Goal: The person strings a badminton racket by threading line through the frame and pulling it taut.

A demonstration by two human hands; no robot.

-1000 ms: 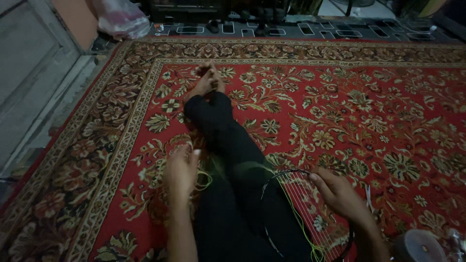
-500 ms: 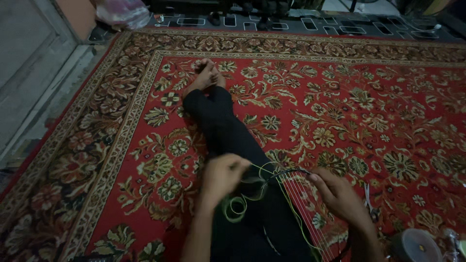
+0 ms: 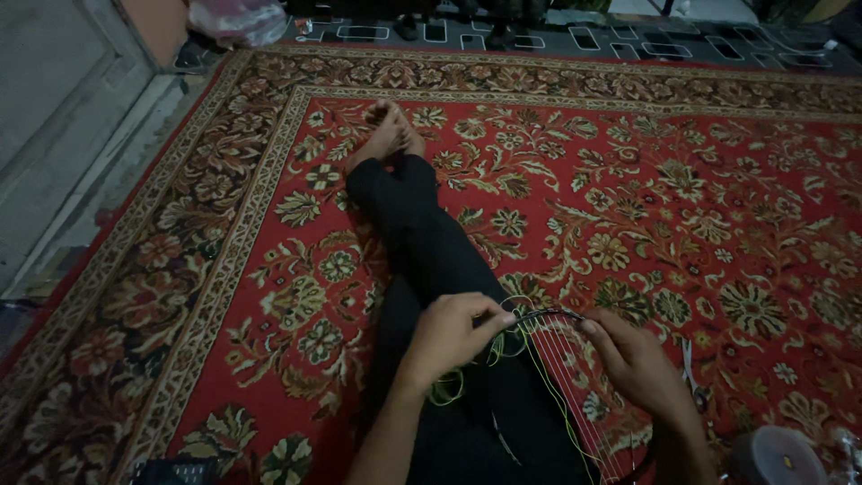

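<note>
One red carpet point(image 3: 700, 207) (floral-patterned, dim).

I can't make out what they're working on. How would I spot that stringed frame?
Start at the red patterned carpet and follow the black trouser legs toward the camera. Over the lap, both hands meet on a dark curved frame strung with thin yellow-green cord, the only looped thing there.

A red carpet point(image 3: 682, 224) patterned with flowers is seen beneath black trousers point(image 3: 431, 260), yellow-green string point(image 3: 449, 391) and a dark hoop point(image 3: 557, 316).
</note>
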